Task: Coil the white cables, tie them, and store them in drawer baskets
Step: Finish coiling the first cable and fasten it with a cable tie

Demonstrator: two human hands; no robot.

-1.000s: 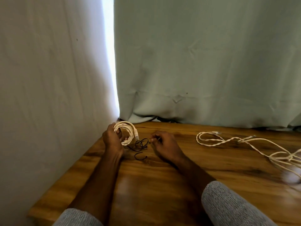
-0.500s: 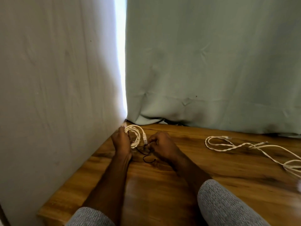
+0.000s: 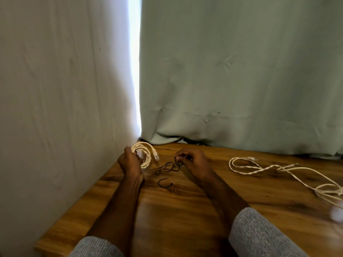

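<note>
A small coil of white twisted cable (image 3: 145,153) with a clear plug at its end stands upright at the table's far left corner, gripped by my left hand (image 3: 130,162). My right hand (image 3: 193,160) pinches the end of a thin black tie wire (image 3: 169,166) that loops on the table between the hands. A second short black tie (image 3: 164,182) lies just in front of them. A loose white cable (image 3: 259,168) sprawls over the table to the right, uncoiled, running off toward the right edge.
The wooden table (image 3: 185,219) ends at a pale wall on the left and a grey-green curtain (image 3: 241,71) at the back. A bright gap shows between wall and curtain. No drawer or basket is in view.
My right hand has drawn back to the right from the coil, pulling the black tie wire with it. The left hand keeps holding the coil.
</note>
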